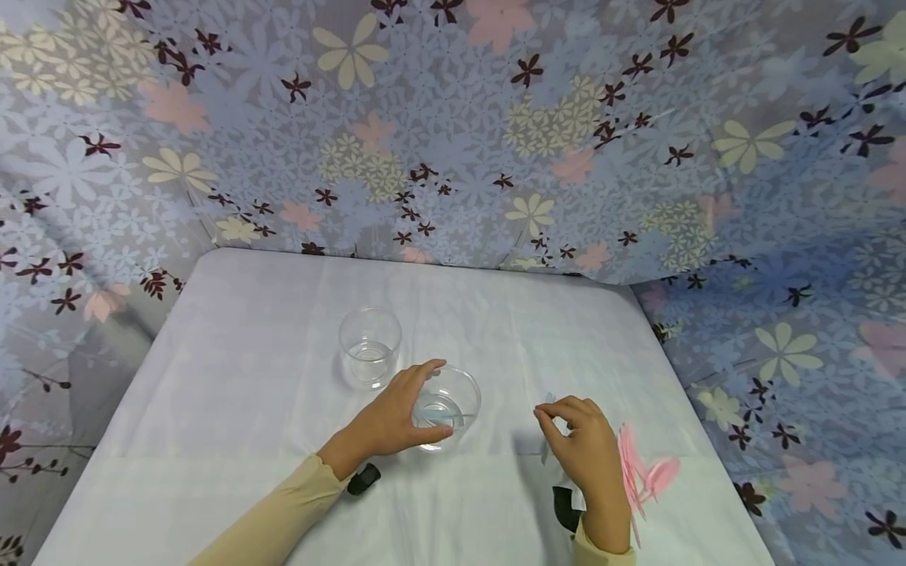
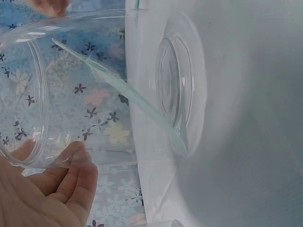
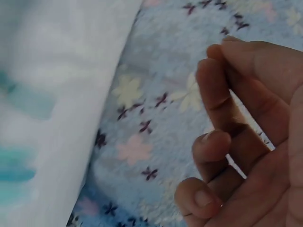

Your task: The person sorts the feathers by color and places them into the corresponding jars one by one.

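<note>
My left hand [image 1: 385, 417] holds a clear cup [image 1: 463, 389] upright on the white table, its thumb and fingers spread around the sides near the rim. Inside that cup a pale green feather [image 2: 137, 101] leans from the bottom up toward the rim. My right hand [image 1: 583, 444] is in the air to the right of the cup; in the right wrist view, thumb and index finger [image 3: 213, 87] meet at the tips, and the others curl. Nothing shows between them. Close to that hand lie pink feathers [image 1: 630, 456]. Pale bluish pieces beneath it are mostly hidden.
A second clear cup [image 1: 370, 350] stands behind and to the left of the held one. Blurred teal pieces [image 3: 16, 172] lie on the white cloth in the right wrist view. Flowered fabric [image 1: 453, 134] hangs behind the table and down its sides.
</note>
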Demonstrator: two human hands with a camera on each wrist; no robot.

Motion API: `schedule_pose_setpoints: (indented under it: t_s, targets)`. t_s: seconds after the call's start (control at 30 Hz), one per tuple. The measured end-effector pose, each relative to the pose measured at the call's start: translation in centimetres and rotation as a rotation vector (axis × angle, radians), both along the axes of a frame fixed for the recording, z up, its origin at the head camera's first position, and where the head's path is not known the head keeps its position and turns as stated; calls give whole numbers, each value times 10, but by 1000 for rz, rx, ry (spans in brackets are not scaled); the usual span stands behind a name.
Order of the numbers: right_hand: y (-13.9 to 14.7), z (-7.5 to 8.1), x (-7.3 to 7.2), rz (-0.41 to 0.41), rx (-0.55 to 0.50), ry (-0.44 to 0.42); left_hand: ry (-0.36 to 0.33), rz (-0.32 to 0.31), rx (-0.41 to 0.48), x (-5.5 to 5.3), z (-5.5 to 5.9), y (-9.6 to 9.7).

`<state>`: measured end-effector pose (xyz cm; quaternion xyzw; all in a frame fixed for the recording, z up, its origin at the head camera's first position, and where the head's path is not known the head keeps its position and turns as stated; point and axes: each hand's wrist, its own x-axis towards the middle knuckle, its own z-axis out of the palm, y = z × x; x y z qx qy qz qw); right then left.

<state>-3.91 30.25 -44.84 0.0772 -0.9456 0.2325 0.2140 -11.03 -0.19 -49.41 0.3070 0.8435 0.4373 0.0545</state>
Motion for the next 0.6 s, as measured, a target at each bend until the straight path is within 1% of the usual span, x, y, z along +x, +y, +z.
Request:
schedule_pose_setpoints:
  t_s: [0.07, 0.23, 0.3, 0.37, 0.43, 0.6]
  targets:
    - [6, -2, 6, -66, 6, -100, -1, 0, -1, 0, 0, 1]
    - [12, -5, 14, -239, -22, -413, -9, -1, -2, 0, 1, -1]
    - [13, -6, 16, -300, -18, -496, -12, -5, 0, 0, 1, -1]
    - [15, -7, 18, -337, 0, -536, -16, -5, -4, 0, 1, 0]
    - [16, -9, 20, -368, 21, -553, -24, -2, -5, 1, 2, 0]
    - [18, -17, 21, -417, 16, -617, -32, 5, -1, 2, 0, 2]
